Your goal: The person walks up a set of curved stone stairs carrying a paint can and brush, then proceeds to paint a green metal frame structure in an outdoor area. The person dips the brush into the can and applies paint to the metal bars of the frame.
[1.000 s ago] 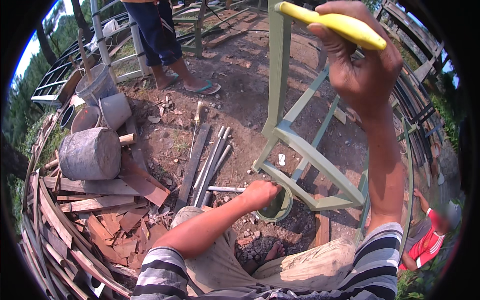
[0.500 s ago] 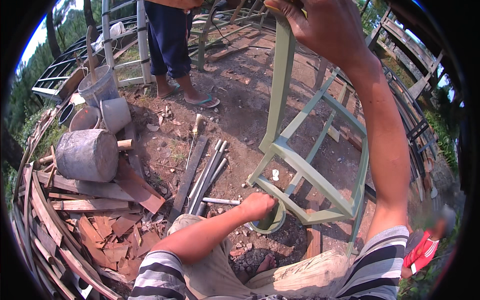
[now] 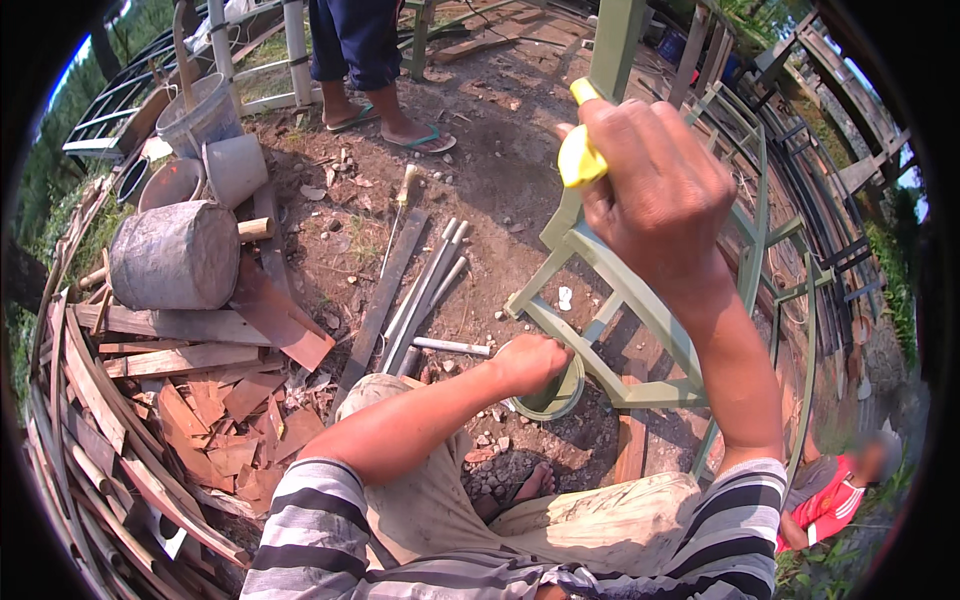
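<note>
My left hand (image 3: 537,366) is closed on the rim of a paint can (image 3: 552,401), which holds green paint and stands tilted over the soil between my knees. Raised in front of me, my right hand (image 3: 655,185) grips a yellow-handled paintbrush (image 3: 582,160); only the yellow handle shows, and the bristles are hidden. Just beyond the can is a pale green wooden chair frame (image 3: 655,292). One long post (image 3: 617,45) of it rises behind my right hand, and my forearm covers part of its right side.
Scrap boards (image 3: 190,355) and a crusted bucket (image 3: 172,255) lie left. Metal tubes (image 3: 425,295) and another brush (image 3: 408,185) rest on the soil. Ahead stands a person in sandals (image 3: 420,138); another in red (image 3: 835,500) is at lower right. Green frames (image 3: 805,290) line the right.
My right hand has come down from the top of the post, bringing the yellow brush handle into full view. The left hand and can have shifted slightly right and up in the picture.
</note>
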Tool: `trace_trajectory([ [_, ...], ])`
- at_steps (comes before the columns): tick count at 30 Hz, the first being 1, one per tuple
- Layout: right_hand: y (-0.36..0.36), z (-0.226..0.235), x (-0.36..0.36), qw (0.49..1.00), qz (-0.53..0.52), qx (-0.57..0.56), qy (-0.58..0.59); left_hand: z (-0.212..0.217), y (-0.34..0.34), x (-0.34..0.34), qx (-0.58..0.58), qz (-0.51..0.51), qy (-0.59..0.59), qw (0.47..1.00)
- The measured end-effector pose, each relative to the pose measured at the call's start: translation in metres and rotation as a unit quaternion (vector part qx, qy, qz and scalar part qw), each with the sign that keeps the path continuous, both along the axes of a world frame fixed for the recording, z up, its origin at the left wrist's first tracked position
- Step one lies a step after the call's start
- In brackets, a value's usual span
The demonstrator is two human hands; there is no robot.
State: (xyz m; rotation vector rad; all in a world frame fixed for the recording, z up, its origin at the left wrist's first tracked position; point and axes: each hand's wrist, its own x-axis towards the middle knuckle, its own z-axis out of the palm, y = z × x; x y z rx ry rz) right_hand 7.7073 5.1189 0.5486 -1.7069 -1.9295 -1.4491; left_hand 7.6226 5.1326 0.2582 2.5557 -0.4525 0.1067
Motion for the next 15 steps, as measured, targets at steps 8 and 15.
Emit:
trace_trajectory([
  [8, 0.008, -0.183, 0.028, 0.955, -0.096, -0.233, 0.159, -0.007, -0.007, 0.008, 0.002, -0.013, -0.027, 1.0],
  [15, 0.048, 0.051, 0.033, 0.999, 0.009, 0.03, 0.037, 0.0, 0.008, -0.003, -0.015, 0.024, 0.023, 0.999],
])
